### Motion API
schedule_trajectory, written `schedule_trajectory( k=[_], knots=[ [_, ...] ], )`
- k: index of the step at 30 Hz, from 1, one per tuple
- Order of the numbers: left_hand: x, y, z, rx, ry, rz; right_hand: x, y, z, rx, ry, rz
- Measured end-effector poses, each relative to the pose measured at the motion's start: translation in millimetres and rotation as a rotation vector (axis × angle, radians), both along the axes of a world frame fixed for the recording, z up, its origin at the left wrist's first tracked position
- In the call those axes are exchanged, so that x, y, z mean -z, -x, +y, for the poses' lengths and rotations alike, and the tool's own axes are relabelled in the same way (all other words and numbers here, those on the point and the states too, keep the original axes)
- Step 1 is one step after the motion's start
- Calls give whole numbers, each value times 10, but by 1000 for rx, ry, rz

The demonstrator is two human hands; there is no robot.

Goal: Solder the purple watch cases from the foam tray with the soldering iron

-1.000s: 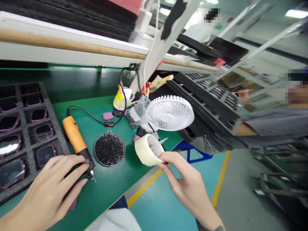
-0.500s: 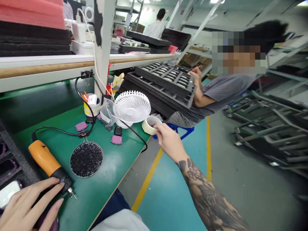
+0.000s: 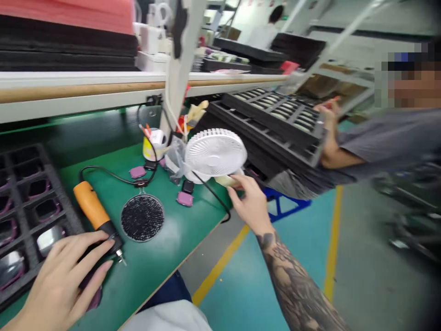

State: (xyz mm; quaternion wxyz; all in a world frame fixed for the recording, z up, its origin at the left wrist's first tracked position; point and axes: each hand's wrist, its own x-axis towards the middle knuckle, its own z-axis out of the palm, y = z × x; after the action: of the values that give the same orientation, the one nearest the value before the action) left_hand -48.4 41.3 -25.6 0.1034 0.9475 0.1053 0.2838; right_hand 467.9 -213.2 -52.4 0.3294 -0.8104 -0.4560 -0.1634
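My right hand [image 3: 250, 202] reaches out to the far corner of the green table [image 3: 165, 248] and holds a roll of pale tape [image 3: 226, 180], set low beside the white desk fan [image 3: 215, 153]. My left hand [image 3: 65, 280] lies flat on the table near me, fingers spread, its fingertips touching the black tip of an orange electric screwdriver [image 3: 94, 214]. A purple object shows under its palm. A round black dish of small screws [image 3: 142, 217] sits between my hands.
A black foam tray [image 3: 24, 216] with purple-rimmed screens lies at left. Small purple parts [image 3: 185, 198], a cup of pens [image 3: 153, 143] and a black cable [image 3: 113, 177] lie near the fan. A seated person in grey [image 3: 375, 142] works at stacked black trays [image 3: 275, 124] to the right.
My right hand carried the tape roll away from me to the table's far corner beside the fan. My left hand stayed by the screwdriver tip. The view swung.
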Motion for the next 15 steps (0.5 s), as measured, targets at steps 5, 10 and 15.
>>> schedule_trajectory(
  k=[5,10,15],
  knots=[
    [-121,-142,-131,-34,23,-11,-185,189,29,-29,-124,-82],
    [-154,-199,-186,-45,62,-10,-521,1142,227,-194,-200,-138],
    [-135,-222,-209,-52,32,16,-381,1815,872,-647,250,33]
  ],
)
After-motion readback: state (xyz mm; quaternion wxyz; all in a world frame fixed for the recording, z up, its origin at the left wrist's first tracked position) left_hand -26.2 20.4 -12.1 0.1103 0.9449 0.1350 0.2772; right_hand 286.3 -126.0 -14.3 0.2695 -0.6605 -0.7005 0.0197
